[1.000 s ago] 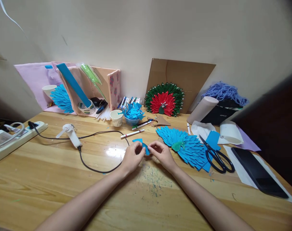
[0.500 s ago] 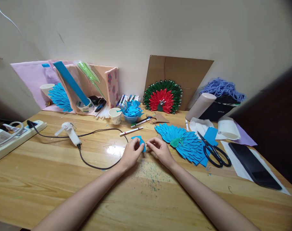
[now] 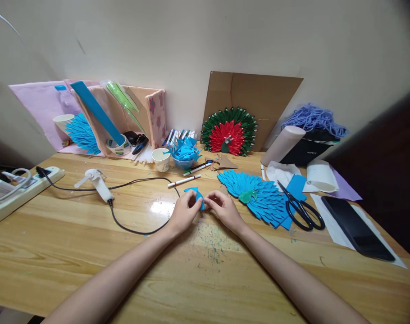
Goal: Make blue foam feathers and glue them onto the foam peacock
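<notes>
My left hand (image 3: 186, 209) pinches a small blue piece (image 3: 197, 193) between thumb and fingers, above the middle of the wooden table (image 3: 178, 279). Close on its right, my right hand (image 3: 224, 210) has its thumb and forefinger pressed together at the piece's right edge; whatever lies between those fingertips is too small to make out. To the right of my right hand lies a blue feathered fan shape (image 3: 264, 202) with a green bird-like piece (image 3: 247, 196) on it. Behind my hands are red-capped markers (image 3: 184, 181) and a bowl of blue scraps (image 3: 184, 163).
Black scissors (image 3: 304, 211) and a phone (image 3: 357, 229) lie at the right. A white glue gun (image 3: 99, 185) with a looping black cable (image 3: 134, 231) is at the left, near a power strip (image 3: 25, 193). A paper cup (image 3: 161, 160) and a red-green fan (image 3: 228, 132) stand behind.
My right hand has moved slightly left, and its fingertips now meet the blue piece's edge. The camera view has shifted a little.
</notes>
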Demonstrator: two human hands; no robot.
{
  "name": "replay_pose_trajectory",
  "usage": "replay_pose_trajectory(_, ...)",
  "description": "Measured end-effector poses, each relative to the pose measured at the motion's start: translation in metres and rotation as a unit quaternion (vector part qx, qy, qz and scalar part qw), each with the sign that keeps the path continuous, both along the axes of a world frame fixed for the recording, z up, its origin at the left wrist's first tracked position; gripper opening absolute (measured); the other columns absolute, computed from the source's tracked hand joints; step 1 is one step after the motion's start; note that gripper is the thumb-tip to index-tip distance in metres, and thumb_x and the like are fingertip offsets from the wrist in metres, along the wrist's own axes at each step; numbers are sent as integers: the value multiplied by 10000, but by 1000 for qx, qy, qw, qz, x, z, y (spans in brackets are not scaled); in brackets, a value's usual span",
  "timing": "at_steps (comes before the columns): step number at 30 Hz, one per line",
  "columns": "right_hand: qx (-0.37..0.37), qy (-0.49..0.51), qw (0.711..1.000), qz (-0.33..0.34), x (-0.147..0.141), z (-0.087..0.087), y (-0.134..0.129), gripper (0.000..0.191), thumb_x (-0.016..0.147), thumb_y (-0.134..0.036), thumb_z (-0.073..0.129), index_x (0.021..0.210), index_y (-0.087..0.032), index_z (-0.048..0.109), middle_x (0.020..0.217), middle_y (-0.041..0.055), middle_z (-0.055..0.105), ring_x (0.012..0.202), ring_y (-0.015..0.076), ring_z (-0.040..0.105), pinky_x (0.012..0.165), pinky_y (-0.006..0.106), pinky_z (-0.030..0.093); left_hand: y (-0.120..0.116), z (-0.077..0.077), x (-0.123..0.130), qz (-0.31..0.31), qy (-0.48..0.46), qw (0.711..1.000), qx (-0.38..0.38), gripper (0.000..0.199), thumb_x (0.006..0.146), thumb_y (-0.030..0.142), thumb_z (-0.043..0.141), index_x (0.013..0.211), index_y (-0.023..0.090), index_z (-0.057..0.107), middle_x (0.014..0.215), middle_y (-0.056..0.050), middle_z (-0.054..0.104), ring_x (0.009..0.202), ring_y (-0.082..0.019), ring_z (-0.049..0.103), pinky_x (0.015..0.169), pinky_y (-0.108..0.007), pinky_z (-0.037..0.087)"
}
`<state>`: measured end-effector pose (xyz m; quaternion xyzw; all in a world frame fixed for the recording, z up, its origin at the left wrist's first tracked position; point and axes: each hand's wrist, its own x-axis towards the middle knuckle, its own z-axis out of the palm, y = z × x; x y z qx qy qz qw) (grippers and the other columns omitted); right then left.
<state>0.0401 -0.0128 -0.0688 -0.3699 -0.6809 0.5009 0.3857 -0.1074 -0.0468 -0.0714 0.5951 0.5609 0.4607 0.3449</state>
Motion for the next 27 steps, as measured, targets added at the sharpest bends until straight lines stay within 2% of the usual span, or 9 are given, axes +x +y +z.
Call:
replay_pose_trajectory(3, 5, 0, 1000, -15, 1, -2, 2, 154, 803, -326, 526, 765, -179, 551, 685, -10, 560, 612, 120, 547, 573, 233, 440, 0, 0, 0, 8, -3, 1000, 5, 206, 802, 300, 464, 652, 172, 405, 605, 37, 385, 578, -101, 370, 530, -215, 297)
replay_pose_trajectory(7, 16, -7, 996, -82, 3, -5, 7, 209, 802, -359, 523, 738, -166, 568, 690, 13, 574, 625, 137, 554, 590, 255, 456, 0, 2, 0, 8, -49, 999, -2, 211, 803, 335, 476, 680, 168, 443, 639, 27, 428, 600, -104, 425, 550, -214, 338)
replay_pose_trajectory(11, 66, 15, 986, -152, 2, -3, 5, 196, 812, -309, 521, 967, -196, 561, 882, 48, 607, 824, 169, 584, 731, 303, 481, -1, 2, 1, 4, -133, 991, -28, 248, 784, 404, 506, 725, 165, 477, 638, 23, 484, 590, -109, 492, 569, -220, 390)
replay_pose_trajectory(13, 75, 34, 988, -129, 0, -1, 0, 234, 806, -290, 532, 1029, -219, 528, 943, 52, 603, 878, 170, 583, 757, 308, 492, 0, 2, 1, 13, -155, 987, -33, 259, 775, 415, 520, 738, 160, 494, 640, 17, 512, 588, -112, 511, 581, -226, 409)
replay_pose_trajectory(17, 44, 35, 998, -28, -6, 0, -11, 206, 789, -307, 558, 970, -213, 535, 893, 50, 619, 794, 167, 612, 697, 309, 529, 1, 2, 1, 21, -174, 984, -17, 255, 768, 401, 540, 744, 148, 526, 673, 2, 540, 618, -115, 526, 608, -233, 429)
replay_pose_trajectory(23, 82, 24, 993, -79, -7, -3, -10, 144, 793, -291, 551, 906, -201, 555, 854, 46, 615, 779, 159, 610, 687, 296, 524, 3, 1, 2, -4, -169, 985, -25, 249, 767, 390, 549, 770, 141, 549, 685, -2, 544, 639, -118, 532, 637, -244, 438)
replay_pose_trajectory(27, 106, 10, 991, -82, -5, 1, -9, 152, 801, -289, 541, 906, -199, 605, 867, 53, 631, 781, 163, 617, 680, 293, 522, 2, -1, 2, -15, -155, 987, -31, 249, 764, 381, 554, 796, 135, 568, 743, -25, 577, 691, -133, 548, 662, -251, 443)
